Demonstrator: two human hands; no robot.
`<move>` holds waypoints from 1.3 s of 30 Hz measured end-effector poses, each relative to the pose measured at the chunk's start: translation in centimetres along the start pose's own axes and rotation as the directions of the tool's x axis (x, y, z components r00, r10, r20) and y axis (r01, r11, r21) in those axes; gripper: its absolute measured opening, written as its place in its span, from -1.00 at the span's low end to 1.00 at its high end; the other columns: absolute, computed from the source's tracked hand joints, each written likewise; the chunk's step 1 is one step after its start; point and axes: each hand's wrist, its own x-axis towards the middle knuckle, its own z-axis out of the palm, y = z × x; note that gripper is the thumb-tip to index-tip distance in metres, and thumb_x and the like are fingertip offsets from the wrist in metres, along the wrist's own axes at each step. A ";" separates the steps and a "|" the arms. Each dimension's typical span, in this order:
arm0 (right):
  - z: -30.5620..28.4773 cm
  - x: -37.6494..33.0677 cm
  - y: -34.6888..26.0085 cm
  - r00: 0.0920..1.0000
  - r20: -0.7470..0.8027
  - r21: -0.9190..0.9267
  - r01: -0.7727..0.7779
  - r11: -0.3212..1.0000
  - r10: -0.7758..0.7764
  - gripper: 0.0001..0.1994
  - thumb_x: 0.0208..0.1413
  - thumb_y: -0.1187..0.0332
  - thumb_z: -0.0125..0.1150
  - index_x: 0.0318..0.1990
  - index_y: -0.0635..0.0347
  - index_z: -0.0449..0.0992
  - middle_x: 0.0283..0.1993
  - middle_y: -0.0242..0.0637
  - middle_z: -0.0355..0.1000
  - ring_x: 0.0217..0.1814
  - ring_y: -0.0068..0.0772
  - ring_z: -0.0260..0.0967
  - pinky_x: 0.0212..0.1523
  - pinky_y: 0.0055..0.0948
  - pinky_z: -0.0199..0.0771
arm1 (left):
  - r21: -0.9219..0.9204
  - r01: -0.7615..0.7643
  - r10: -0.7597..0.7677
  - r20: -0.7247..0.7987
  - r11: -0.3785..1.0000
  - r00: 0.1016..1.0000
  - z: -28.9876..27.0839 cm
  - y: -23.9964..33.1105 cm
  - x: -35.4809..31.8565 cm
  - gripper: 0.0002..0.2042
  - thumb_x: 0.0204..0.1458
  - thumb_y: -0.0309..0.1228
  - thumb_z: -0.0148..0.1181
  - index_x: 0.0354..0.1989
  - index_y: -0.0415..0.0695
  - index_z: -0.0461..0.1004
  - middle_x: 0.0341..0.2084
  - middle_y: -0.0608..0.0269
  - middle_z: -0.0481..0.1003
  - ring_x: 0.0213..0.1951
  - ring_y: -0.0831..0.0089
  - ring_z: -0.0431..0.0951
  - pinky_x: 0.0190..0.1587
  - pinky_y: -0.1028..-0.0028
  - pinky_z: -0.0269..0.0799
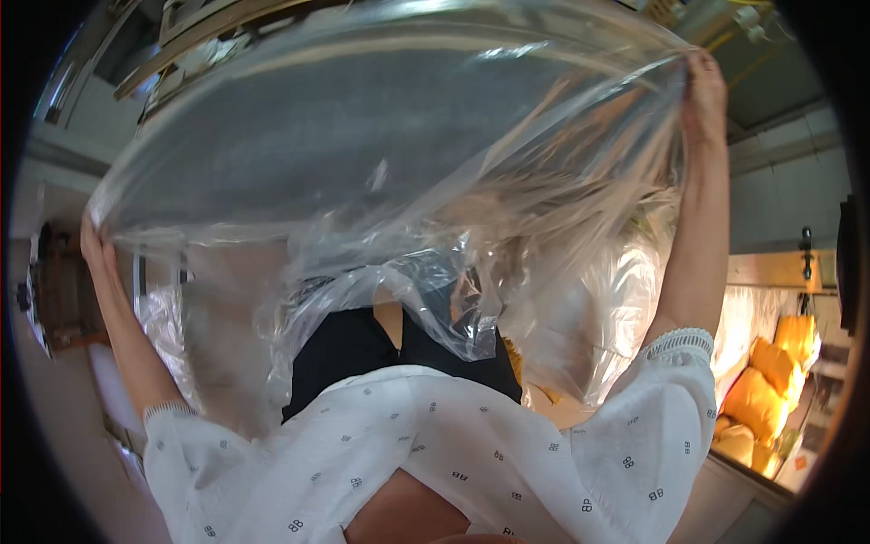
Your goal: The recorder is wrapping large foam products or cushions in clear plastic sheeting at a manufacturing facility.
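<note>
A large clear plastic sheet is stretched wide between my two raised hands. Out to the left, my left hand is closed on one edge of it. My right hand, higher and far to the right, grips another edge, with creases fanning out from it. The sheet's loose lower part hangs in crinkled folds in front of my body and over my black trousers. Through the film a dark grey surface shows, blurred by the plastic. Whether the sheet is one layer or a bag I cannot tell.
Yellow bundles lie in a lit area at the right. More crinkled clear plastic hangs or lies near my right arm. Wooden frame pieces stand at the far upper left. A brown rack-like shape is at the left edge.
</note>
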 end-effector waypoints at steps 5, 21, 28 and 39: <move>0.7 1.7 10.4 0.965 -0.036 -0.742 0.147 0.654 -0.258 -0.80 0.08 0.29 0.03 -0.30 0.25 0.43 -0.39 -0.35 0.45 -0.43 -0.49 0.35 -0.32 -0.49 0.34 | 0.626 -0.318 0.472 -0.092 0.712 0.877 7.5 -3.9 6.4 -0.61 0.01 -0.17 0.01 -0.19 -0.31 0.42 -0.21 0.00 0.45 -0.13 0.25 0.42 -0.04 0.37 0.26; 3.4 1.5 13.3 0.980 -0.133 -0.766 -0.008 0.643 -0.147 -0.70 -0.09 0.15 0.23 -0.37 0.23 0.51 -0.40 -0.26 0.39 -0.32 -0.39 0.32 -0.17 -0.47 0.30 | 0.684 -0.294 0.356 0.053 0.667 0.933 13.7 -8.0 15.9 -0.55 -0.03 -0.12 0.07 -0.16 -0.30 0.47 -0.26 0.06 0.50 -0.17 0.33 0.46 -0.09 0.41 0.28; 3.9 1.6 13.0 0.943 -0.268 -0.840 -0.129 0.527 -0.196 -0.58 -0.23 0.06 0.30 -0.47 0.26 0.35 -0.20 -0.03 0.24 -0.14 -0.11 0.21 -0.03 -0.30 0.21 | 0.744 -0.204 0.310 -0.004 0.636 0.951 13.1 -7.6 16.0 -0.56 -0.09 -0.11 0.11 -0.29 -0.32 0.51 -0.38 0.11 0.52 -0.27 0.38 0.47 -0.17 0.43 0.29; 1.5 3.3 14.0 0.903 -0.292 -0.788 -0.040 0.614 -0.315 -0.57 0.03 0.08 0.00 -0.46 0.41 0.38 -0.34 0.12 0.35 -0.20 0.09 0.25 -0.11 -0.15 0.20 | 0.485 -0.083 0.255 -0.299 0.871 0.920 9.5 -7.9 18.7 -0.63 -0.10 -0.24 -0.03 -0.33 -0.34 0.50 -0.35 -0.05 0.51 -0.21 0.21 0.48 -0.15 0.32 0.29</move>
